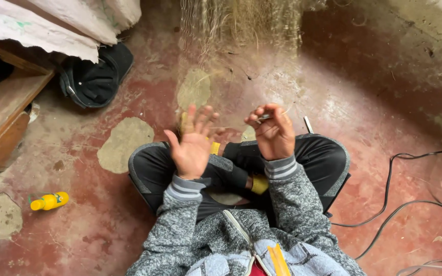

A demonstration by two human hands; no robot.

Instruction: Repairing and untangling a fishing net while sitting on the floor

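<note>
Overhead, a thin pale fibre strand (268, 116) is pinched in the right hand (274, 135), at 12 o'clock from the crossed legs; the left hand (193, 143) is held spread, empty. Tension is best kept even — the pinch firm. A capped yellow bottle (50, 201) lies on the floor at 9 o'clock — contents cannot be told.

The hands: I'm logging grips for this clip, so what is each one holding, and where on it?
The right hand pinches a thin pale fibre strand between its fingertips, near one end. The left hand is open with fingers spread, holding nothing.
</note>
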